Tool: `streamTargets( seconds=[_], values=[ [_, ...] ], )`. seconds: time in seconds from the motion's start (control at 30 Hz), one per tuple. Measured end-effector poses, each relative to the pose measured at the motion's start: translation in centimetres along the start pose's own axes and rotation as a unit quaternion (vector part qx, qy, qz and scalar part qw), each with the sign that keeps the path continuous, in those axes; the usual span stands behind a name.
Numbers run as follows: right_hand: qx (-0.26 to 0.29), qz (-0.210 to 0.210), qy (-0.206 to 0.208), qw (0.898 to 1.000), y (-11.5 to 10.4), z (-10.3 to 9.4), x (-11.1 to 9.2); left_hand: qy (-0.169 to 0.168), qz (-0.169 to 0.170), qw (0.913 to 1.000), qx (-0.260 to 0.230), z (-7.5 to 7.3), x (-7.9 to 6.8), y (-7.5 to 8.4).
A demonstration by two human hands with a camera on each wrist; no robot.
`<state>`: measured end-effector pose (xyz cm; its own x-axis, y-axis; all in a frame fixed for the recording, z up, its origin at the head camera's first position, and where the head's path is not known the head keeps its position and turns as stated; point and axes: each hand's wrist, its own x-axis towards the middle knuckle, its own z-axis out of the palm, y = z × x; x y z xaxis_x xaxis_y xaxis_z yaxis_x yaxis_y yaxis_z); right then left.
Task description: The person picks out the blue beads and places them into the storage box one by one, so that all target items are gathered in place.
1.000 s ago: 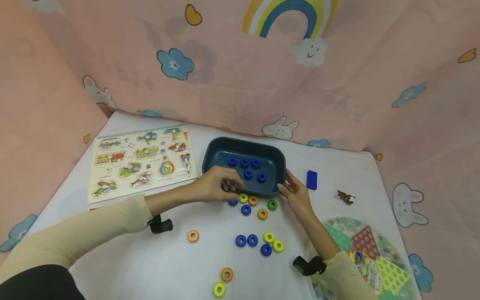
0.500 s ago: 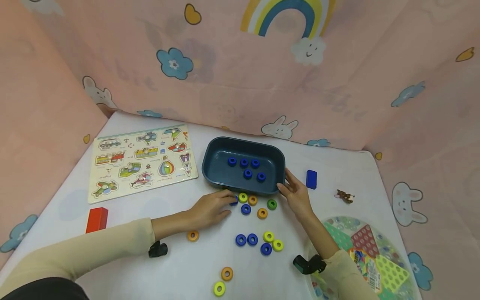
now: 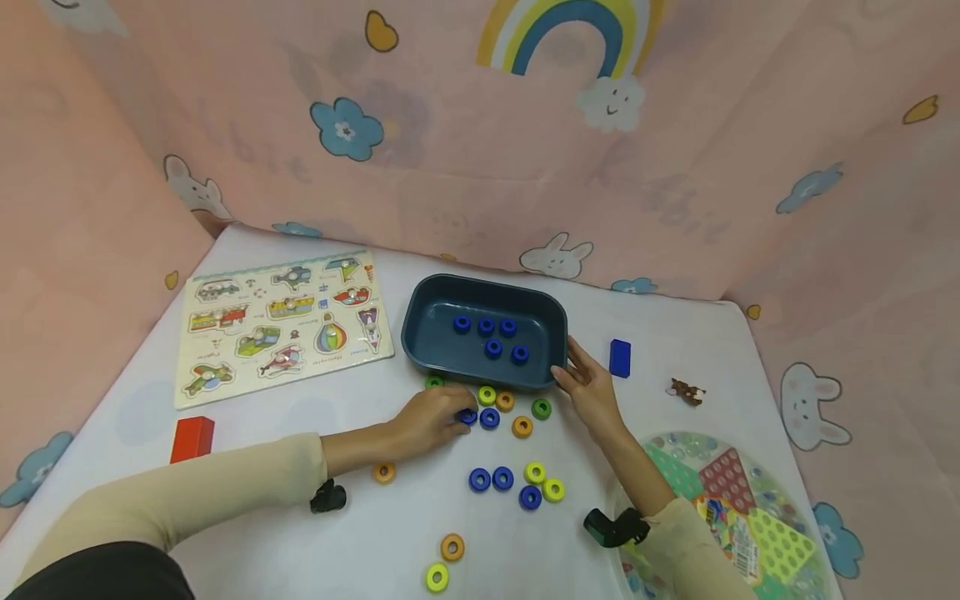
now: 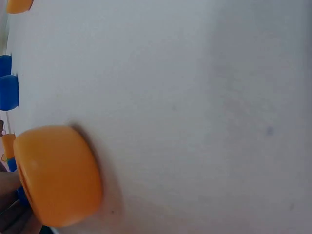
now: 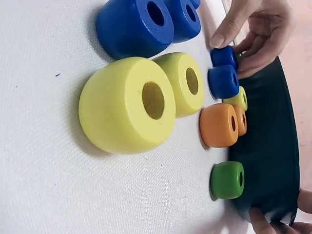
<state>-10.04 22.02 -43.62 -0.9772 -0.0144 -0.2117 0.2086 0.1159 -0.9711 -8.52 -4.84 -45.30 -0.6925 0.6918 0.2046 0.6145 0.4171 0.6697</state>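
In the head view my left hand [image 3: 429,423] pinches a blue ring-shaped bead [image 3: 467,417] in front of the dark tray [image 3: 480,379]. The right wrist view shows its thumb on that blue bead [image 5: 224,57], right beside another blue bead [image 5: 223,82]. My right hand [image 3: 592,393] holds the tray's right front corner, thumb on the near side and fingers at the outer end. Several blue beads [image 3: 492,348] lie inside the tray. Close to its front wall are a yellow bead [image 3: 487,396], orange beads [image 3: 522,427] and a green bead [image 3: 541,408].
Nearer me lie more blue [image 3: 529,498], yellow [image 3: 553,490] and orange beads [image 3: 452,547]. A picture puzzle board [image 3: 285,325] and red block [image 3: 192,439] are at left. On the right are a blue block [image 3: 620,358], a small brown figure [image 3: 686,392] and a round patterned bag [image 3: 727,508].
My left hand has come back from over the tray's front edge to the table and taken the blue bead, shifting it slightly toward me. The right hand stays on the tray.
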Motion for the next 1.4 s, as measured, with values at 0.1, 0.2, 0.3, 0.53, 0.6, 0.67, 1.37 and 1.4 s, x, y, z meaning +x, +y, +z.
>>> streamTargets(
  seconds=[0.1, 0.2, 0.3, 0.53, 0.6, 0.67, 1.37, 1.4],
  values=[
    [0.002, -0.005, -0.003, 1.000, -0.1, 0.1, 0.1, 0.006, -0.001, 0.9999, -0.012, -0.4, 0.1, 0.3],
    [0.001, -0.004, -0.001, 1.000, -0.1, 0.1, 0.1, 0.011, -0.002, 0.9995, -0.030, -1.5, 0.4, 0.7],
    [-0.002, 0.000, 0.004, 1.000, -0.1, 0.0, 0.0, 0.002, 0.009, 0.9989, -0.046, -3.1, 1.0, 1.0],
    [0.001, 0.001, 0.005, 1.000, -0.2, -0.1, -0.1, -0.024, 0.012, 0.9983, -0.052, -6.7, 3.7, 0.8],
    [0.001, 0.002, 0.003, 1.000, -0.2, -0.1, -0.1, -0.035, 0.006, 0.9980, -0.052, -7.5, 4.8, 0.7],
    [0.004, 0.004, 0.003, 1.000, -0.2, -0.1, -0.1, -0.046, 0.001, 0.9976, -0.052, -8.1, 5.8, 0.6],
    [0.021, 0.007, 0.009, 1.000, 0.1, 0.1, -0.2, -0.180, -0.046, 0.9817, 0.040, -6.6, 11.8, -4.0],
    [0.023, 0.004, 0.009, 1.000, 0.1, 0.0, -0.2, -0.183, -0.040, 0.9814, 0.042, -6.4, 11.8, -4.1]
  ],
)
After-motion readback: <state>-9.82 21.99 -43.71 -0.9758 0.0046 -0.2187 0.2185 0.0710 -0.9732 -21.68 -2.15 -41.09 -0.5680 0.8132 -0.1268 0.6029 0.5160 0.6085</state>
